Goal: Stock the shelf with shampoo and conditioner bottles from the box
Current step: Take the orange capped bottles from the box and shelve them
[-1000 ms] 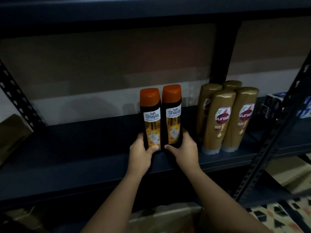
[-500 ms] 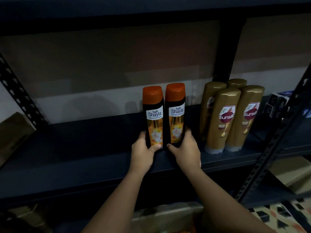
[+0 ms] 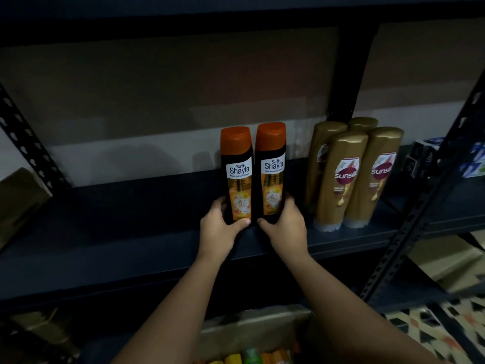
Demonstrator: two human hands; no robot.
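Two black Safi Shayla bottles with orange caps stand upright side by side on the dark shelf [image 3: 131, 232]. My left hand [image 3: 219, 229] grips the base of the left bottle [image 3: 237, 174], thumb across its front. My right hand [image 3: 284, 227] grips the base of the right bottle [image 3: 271, 169] the same way. Just to their right stand several gold Sunsilk bottles [image 3: 343, 177] in a tight group. The cardboard box [image 3: 252, 327] sits below the shelf between my forearms, with coloured bottle tops showing at the bottom edge.
Perforated shelf uprights rise at the left [image 3: 23, 137] and right [image 3: 430, 195]. Small blue and white packs [image 3: 430, 158] lie at the shelf's far right. A brown carton [image 3: 21, 200] sits at the far left. An upper shelf board overhangs the bottles.
Both hands and the two Shayla bottles have edged slightly to the right and further back on the shelf, toward the Sunsilk group. The grips are unchanged.
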